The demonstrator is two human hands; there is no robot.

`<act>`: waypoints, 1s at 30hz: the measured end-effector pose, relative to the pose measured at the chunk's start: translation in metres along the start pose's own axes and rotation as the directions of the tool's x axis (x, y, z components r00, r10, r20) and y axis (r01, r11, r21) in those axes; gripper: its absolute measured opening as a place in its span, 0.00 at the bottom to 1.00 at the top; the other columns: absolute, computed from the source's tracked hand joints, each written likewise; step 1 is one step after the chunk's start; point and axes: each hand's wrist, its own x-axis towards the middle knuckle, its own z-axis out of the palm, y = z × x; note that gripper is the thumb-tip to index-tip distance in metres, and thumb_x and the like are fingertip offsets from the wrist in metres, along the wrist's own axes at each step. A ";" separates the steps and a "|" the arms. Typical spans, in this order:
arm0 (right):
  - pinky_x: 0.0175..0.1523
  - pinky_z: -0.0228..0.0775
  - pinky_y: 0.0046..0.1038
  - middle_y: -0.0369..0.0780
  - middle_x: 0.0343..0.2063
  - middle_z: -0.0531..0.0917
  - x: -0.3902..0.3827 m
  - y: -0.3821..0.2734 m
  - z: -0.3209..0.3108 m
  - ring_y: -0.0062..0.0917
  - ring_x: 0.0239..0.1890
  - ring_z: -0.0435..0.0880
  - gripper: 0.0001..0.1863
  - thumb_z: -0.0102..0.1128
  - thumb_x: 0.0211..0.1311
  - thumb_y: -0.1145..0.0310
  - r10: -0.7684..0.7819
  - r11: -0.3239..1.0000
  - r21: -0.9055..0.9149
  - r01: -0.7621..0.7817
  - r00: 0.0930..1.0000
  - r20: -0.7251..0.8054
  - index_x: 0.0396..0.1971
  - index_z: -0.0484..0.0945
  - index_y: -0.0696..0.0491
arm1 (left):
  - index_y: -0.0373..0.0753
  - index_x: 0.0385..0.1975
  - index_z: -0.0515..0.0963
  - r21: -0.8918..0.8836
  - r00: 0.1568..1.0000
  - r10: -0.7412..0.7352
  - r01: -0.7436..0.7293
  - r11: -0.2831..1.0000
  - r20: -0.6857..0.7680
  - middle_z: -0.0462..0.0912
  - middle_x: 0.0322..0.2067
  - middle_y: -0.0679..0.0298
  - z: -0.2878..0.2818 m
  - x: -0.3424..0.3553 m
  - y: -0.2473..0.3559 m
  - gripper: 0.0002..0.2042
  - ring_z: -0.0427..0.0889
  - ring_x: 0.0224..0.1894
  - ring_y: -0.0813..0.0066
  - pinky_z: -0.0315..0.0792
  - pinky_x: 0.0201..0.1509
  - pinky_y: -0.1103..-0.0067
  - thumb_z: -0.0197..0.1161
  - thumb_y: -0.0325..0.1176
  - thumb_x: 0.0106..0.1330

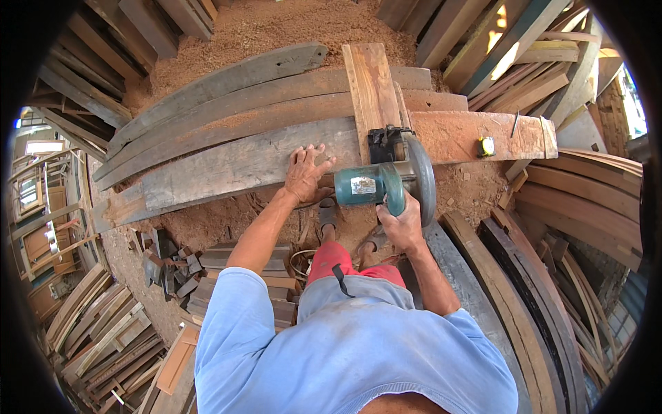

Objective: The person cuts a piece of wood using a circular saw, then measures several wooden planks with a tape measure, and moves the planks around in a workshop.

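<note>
The circular saw [365, 185] appears heavy, rigid; right hand [405, 224] grips its loop handle [395, 192], the sound hold; left hand [305, 175] lies spread, plank [234, 165] beneath.

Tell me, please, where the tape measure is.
In the head view, the tape measure sits on the dusty plank, right of the power saw.

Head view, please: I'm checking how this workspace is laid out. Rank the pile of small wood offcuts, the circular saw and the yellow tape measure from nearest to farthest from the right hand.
1. Circular saw: gripped by the right hand.
2. Yellow tape measure: ahead and to the right.
3. Pile of small wood offcuts: well off to the left.
</note>
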 end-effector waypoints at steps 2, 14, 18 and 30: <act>0.36 0.70 0.23 0.32 0.24 0.76 0.004 -0.002 0.000 0.15 0.28 0.72 0.09 0.61 0.55 0.76 -0.004 1.000 -0.014 0.004 1.000 0.001 0.36 0.77 0.60 | 0.58 0.63 0.71 0.008 1.000 0.007 -0.007 1.000 -0.009 0.61 0.69 0.52 0.001 0.000 0.000 0.45 0.57 0.69 0.47 0.50 0.72 0.52 0.82 0.48 0.37; 0.33 0.69 0.24 0.32 0.22 0.75 0.018 -0.008 0.000 0.14 0.26 0.72 0.07 0.61 0.55 0.77 -0.026 0.999 -0.038 0.026 1.000 0.009 0.34 0.76 0.60 | 0.57 0.64 0.71 0.004 0.997 0.051 -0.051 0.999 -0.057 0.63 0.68 0.49 0.001 0.000 -0.003 0.45 0.59 0.68 0.45 0.50 0.71 0.51 0.81 0.48 0.37; 0.33 0.69 0.24 0.32 0.23 0.75 0.022 -0.009 0.001 0.14 0.26 0.72 0.07 0.61 0.55 0.77 -0.055 0.998 -0.027 0.056 0.998 0.012 0.34 0.76 0.60 | 0.57 0.65 0.70 0.032 0.997 0.057 -0.055 0.998 -0.051 0.63 0.67 0.49 0.002 0.000 -0.004 0.45 0.59 0.68 0.46 0.50 0.71 0.52 0.80 0.52 0.39; 0.33 0.68 0.23 0.30 0.24 0.75 0.034 -0.015 0.003 0.13 0.27 0.72 0.07 0.64 0.53 0.76 -0.019 1.000 -0.020 0.019 1.000 -0.003 0.31 0.75 0.57 | 0.59 0.68 0.66 0.040 0.993 -0.020 0.016 0.999 0.115 0.59 0.71 0.50 -0.015 0.005 0.004 0.42 0.56 0.71 0.46 0.46 0.74 0.53 0.74 0.53 0.49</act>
